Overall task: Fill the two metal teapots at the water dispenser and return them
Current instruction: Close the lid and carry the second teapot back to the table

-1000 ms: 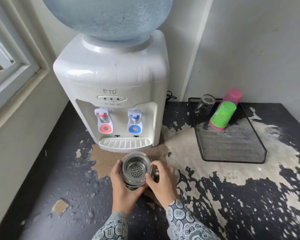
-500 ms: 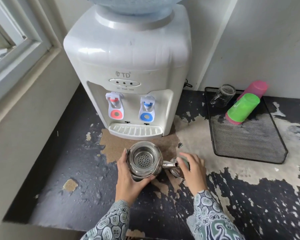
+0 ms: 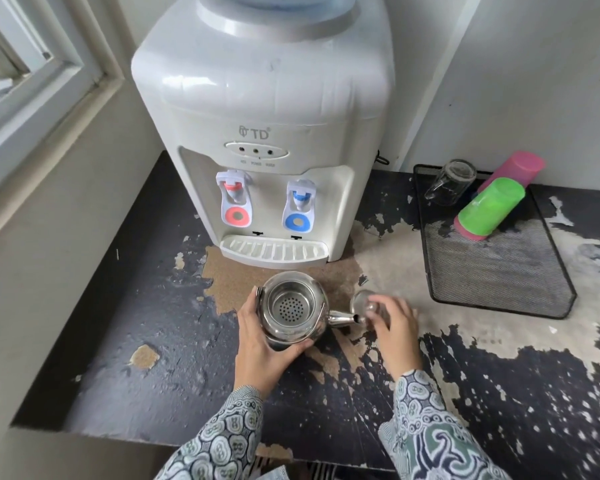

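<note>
A shiny metal teapot (image 3: 291,310) stands lidless on the worn counter just in front of the white water dispenser (image 3: 260,109). Its perforated strainer shows inside, and its spout points right. My left hand (image 3: 260,344) wraps the pot's near left side. My right hand (image 3: 394,329) is to the right of the spout, with its blurred fingertips on the round metal teapot lid (image 3: 361,303), which lies on the counter. The red hot tap (image 3: 235,199) and the blue cold tap (image 3: 299,204) sit above the drip tray (image 3: 274,251). Only one teapot is in view.
A black mesh tray (image 3: 492,271) at the right holds a glass mug (image 3: 451,181), a green cup (image 3: 489,207) and a pink cup (image 3: 516,168), all lying on their sides. A window frame and wall bound the left. The counter's front edge (image 3: 153,434) runs near my sleeves.
My right hand moved away from the pot's rim to the right with the lid, down to the counter beside the spout. The view has moved closer and tilted down.
</note>
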Action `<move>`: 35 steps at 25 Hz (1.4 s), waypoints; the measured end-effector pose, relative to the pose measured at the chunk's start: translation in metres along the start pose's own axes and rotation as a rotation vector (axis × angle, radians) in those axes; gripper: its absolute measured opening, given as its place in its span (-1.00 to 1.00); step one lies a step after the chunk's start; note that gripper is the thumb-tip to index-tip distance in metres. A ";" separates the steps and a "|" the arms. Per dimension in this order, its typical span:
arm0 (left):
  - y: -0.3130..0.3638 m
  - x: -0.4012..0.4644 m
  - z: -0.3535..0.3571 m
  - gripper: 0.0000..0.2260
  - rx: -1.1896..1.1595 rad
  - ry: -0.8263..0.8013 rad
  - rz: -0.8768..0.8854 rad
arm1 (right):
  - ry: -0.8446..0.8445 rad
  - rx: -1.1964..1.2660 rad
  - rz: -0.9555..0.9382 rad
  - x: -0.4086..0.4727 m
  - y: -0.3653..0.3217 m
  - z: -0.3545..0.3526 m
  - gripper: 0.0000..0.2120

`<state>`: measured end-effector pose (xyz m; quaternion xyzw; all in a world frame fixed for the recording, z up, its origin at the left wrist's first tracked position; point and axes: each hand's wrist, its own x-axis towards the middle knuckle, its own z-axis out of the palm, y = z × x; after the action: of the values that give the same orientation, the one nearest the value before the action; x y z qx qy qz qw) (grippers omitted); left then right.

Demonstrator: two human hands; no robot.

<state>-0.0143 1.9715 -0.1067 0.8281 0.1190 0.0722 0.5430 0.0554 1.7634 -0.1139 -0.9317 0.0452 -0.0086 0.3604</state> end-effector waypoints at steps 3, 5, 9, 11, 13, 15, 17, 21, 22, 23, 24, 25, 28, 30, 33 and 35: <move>0.000 0.000 0.000 0.03 0.003 -0.004 0.004 | 0.234 0.275 -0.007 0.010 -0.029 -0.025 -0.83; 0.000 0.000 0.000 0.03 0.006 0.000 -0.001 | 0.312 0.399 -0.118 0.008 -0.056 -0.036 -0.83; 0.001 0.000 0.000 0.02 0.016 0.006 -0.002 | -0.075 0.290 -0.337 -0.011 -0.100 -0.023 -0.73; 0.002 0.000 0.000 0.02 0.022 0.009 0.000 | -0.244 0.114 -0.420 -0.021 -0.107 -0.006 -0.72; 0.002 0.000 0.001 -0.01 0.016 0.015 0.006 | -0.272 0.002 -0.464 -0.025 -0.108 0.005 -0.73; 0.002 -0.001 0.001 -0.03 0.013 0.025 0.011 | -0.274 -0.076 -0.474 -0.024 -0.111 0.011 -0.73; 0.001 0.000 0.001 -0.03 0.013 0.029 0.014 | -0.263 -0.176 -0.480 -0.024 -0.112 0.015 -0.71; 0.002 0.000 0.000 -0.02 0.003 0.022 -0.001 | -0.200 -0.284 -0.462 -0.025 -0.106 0.022 -0.73; 0.003 0.000 0.000 -0.02 0.000 0.019 -0.011 | -0.212 -0.274 -0.447 -0.024 -0.107 0.022 -0.73; 0.003 -0.001 0.000 -0.01 -0.001 0.019 -0.017 | -0.228 -0.263 -0.432 -0.023 -0.108 0.022 -0.73; 0.003 -0.001 0.000 -0.01 -0.001 0.019 -0.016 | -0.246 -0.258 -0.424 -0.021 -0.110 0.020 -0.73; 0.003 -0.001 0.000 0.00 0.001 0.019 -0.009 | -0.263 -0.259 -0.428 -0.019 -0.111 0.019 -0.73; 0.001 0.000 0.000 -0.01 0.016 0.017 0.004 | -0.305 -0.284 -0.431 -0.020 -0.115 0.018 -0.71; 0.002 -0.001 -0.002 -0.01 0.030 0.017 -0.010 | -0.324 -0.300 -0.415 -0.021 -0.119 0.017 -0.67; 0.003 0.001 -0.004 0.02 0.086 0.006 -0.014 | -0.369 -0.348 -0.415 -0.019 -0.128 0.014 -0.56; 0.003 0.002 -0.006 0.05 0.110 -0.004 -0.023 | -0.421 -0.376 -0.427 -0.013 -0.132 0.011 -0.58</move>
<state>-0.0137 1.9759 -0.1019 0.8554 0.1313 0.0578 0.4977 0.0535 1.8697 -0.0332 -0.9515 -0.2253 0.1167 0.1739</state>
